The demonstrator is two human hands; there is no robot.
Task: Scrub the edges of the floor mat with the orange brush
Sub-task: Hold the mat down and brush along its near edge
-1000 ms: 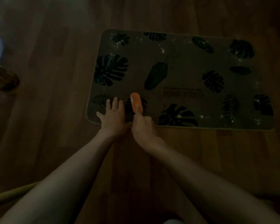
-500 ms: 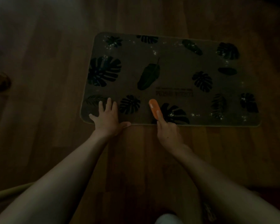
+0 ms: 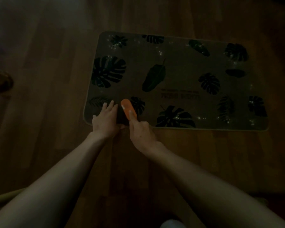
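While the room is dim, the floor mat (image 3: 179, 76) with its dark leaf print lies flat on the wooden floor (image 3: 48, 79). Her left hand (image 3: 105, 119) presses open and flat on the mat's near left corner. Just beside it, the right hand (image 3: 141, 132) grips the orange brush (image 3: 128, 109), which juts forward onto the mat's near edge, forefinger lying along its back

— What carries everything here?
— A dark brown wooden plank floor (image 3: 204, 162).
— And what lies directly on it?
— A rectangular beige floor mat with dark green leaf prints (image 3: 184, 69) lies flat on the boards. At the left edge, a dark rounded brownish object (image 3: 0, 81) sits on the floor, too dim to identify.
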